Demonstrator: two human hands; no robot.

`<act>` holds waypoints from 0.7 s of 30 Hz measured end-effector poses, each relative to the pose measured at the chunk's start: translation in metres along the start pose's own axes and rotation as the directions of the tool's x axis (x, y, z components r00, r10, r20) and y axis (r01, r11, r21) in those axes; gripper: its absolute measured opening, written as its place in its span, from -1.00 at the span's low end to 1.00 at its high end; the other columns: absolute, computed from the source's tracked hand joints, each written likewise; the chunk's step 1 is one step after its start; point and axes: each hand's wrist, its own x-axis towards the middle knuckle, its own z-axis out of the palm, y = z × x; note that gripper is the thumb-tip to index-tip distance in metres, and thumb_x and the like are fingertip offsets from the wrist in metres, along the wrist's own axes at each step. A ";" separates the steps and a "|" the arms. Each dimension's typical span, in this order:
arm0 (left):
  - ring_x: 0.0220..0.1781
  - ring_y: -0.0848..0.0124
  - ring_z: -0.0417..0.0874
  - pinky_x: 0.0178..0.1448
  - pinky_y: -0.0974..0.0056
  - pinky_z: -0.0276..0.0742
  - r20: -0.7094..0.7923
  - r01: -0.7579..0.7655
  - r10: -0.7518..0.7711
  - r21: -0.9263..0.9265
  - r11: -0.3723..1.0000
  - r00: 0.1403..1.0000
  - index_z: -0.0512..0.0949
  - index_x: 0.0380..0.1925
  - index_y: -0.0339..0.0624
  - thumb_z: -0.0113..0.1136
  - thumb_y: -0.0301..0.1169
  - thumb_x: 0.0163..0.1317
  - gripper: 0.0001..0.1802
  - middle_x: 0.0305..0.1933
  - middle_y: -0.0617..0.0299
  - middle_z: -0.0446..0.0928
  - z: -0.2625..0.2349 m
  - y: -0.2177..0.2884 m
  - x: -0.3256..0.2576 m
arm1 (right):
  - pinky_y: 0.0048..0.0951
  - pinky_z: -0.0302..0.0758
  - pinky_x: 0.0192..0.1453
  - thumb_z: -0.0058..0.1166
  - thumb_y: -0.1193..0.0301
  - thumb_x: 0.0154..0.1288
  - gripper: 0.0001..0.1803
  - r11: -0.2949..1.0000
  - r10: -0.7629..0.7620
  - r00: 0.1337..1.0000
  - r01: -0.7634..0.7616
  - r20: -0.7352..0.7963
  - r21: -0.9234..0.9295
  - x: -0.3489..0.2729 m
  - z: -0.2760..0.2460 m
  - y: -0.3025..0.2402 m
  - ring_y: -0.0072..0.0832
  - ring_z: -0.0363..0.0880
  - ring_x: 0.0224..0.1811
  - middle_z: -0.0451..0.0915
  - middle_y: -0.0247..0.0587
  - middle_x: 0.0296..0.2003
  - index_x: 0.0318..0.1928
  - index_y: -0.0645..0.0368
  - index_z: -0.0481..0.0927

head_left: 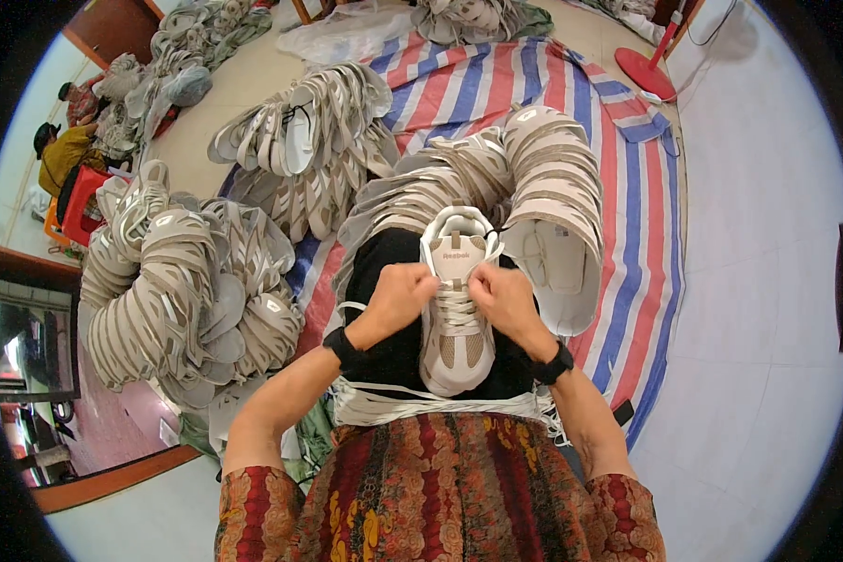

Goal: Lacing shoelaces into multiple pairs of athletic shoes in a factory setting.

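A white and beige sneaker upper (457, 361) lies on the black cloth (379, 351) over my lap, its toe toward me and its tongue away from me. White shoelace (458, 309) crosses the front in several rows. At the upper eyelets, my left hand (395, 302) is closed in a pinch on the lace at the left edge. Opposite it, my right hand (510, 304) pinches the lace at the right edge. The fingertips hide the lace ends. A bundle of loose white laces (440, 406) stretches across my lap, close to my patterned top.
Nested sneaker uppers (553, 173) curve just beyond my lap on a striped tarp (632, 272). More stacks (164, 290) stand at the left, with another pile (304, 131) behind. People (64, 155) sit at the far left near a red stool (84, 201). A red round base (644, 73) stands far right.
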 end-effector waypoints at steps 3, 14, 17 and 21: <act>-0.82 0.60 0.04 -0.76 0.46 -0.05 0.455 0.695 -0.551 -0.612 0.376 0.699 0.22 -0.81 0.00 -0.01 -0.35 0.11 -0.66 -0.81 0.50 -0.02 -0.010 0.009 0.000 | -0.46 0.16 -0.63 0.01 0.38 0.00 -0.84 0.898 0.089 0.930 -0.229 0.356 0.375 0.018 -0.005 0.012 -0.57 0.26 -0.74 0.34 -0.30 -0.78 -0.62 0.17 0.48; -0.79 0.69 0.05 -0.73 0.50 -0.08 0.403 0.514 -0.367 -0.358 0.780 0.838 0.31 -0.72 -0.07 0.08 -0.33 0.18 -0.69 -0.78 0.53 0.10 -0.012 0.003 -0.005 | -0.66 -0.02 -0.60 0.01 0.36 0.17 -0.74 0.589 0.244 0.774 -0.597 0.584 0.545 0.019 -0.015 0.010 -0.79 0.02 -0.69 0.21 -0.61 -0.72 -0.66 0.05 0.41; -0.80 0.66 0.03 -0.76 0.50 -0.11 0.541 0.657 -0.400 -0.709 0.257 0.740 0.22 -0.72 -0.02 0.04 -0.39 0.18 -0.67 -0.76 0.52 0.08 -0.020 0.010 -0.009 | -0.65 -0.01 -0.60 0.02 0.37 0.18 -0.73 0.570 0.257 0.785 -0.594 0.563 0.568 0.020 -0.015 0.009 -0.78 0.06 -0.68 0.23 -0.60 -0.72 -0.65 0.08 0.42; -0.81 0.67 0.01 -0.78 0.51 -0.13 0.444 0.580 -0.500 -0.800 0.154 0.744 0.17 -0.73 0.03 0.04 -0.40 0.17 -0.65 -0.76 0.50 0.07 -0.041 -0.014 -0.026 | -0.65 0.13 -0.56 0.04 0.42 0.17 -0.84 0.758 0.169 0.919 -0.352 0.356 0.548 0.004 -0.013 0.006 -0.71 0.18 -0.65 0.30 -0.55 -0.68 -0.52 0.18 0.52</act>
